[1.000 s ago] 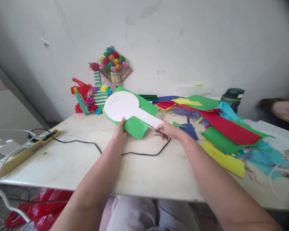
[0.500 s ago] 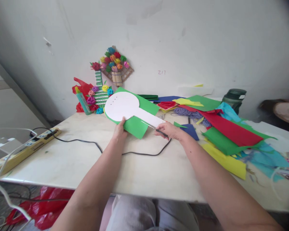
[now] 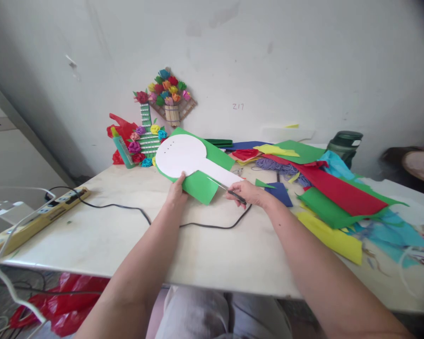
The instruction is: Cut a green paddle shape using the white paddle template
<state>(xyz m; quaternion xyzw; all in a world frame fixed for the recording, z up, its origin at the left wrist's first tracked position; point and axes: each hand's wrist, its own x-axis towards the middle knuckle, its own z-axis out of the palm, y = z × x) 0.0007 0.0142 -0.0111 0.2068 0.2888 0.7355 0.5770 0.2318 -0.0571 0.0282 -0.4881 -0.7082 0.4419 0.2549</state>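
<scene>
A white paddle-shaped piece (image 3: 181, 155), round with a long straight handle and a few small dark holes, lies over a sheet of green paper (image 3: 202, 187). My left hand (image 3: 177, 190) grips both at the near edge of the round part, its thumb on top. In my right hand (image 3: 245, 193) is a pair of scissors (image 3: 236, 196), its blades at the green paper just beside the white handle. The far end of that handle reaches my right fingers. A green paper scrap (image 3: 264, 183) and a dark blue piece (image 3: 278, 194) lie to the right of my right hand.
Coloured sheets, such as a red one (image 3: 342, 188) and a yellow one (image 3: 330, 235), cover the right side, before a dark green bottle (image 3: 343, 147). A glue bottle (image 3: 123, 149) and paper-flower crafts (image 3: 149, 141) stand at the back left. A black cord (image 3: 212, 227) runs from the power strip (image 3: 45, 216).
The view has shifted very slightly. The white piece and green paper have barely moved relative to my hands, and the scissors remain beside the handle.
</scene>
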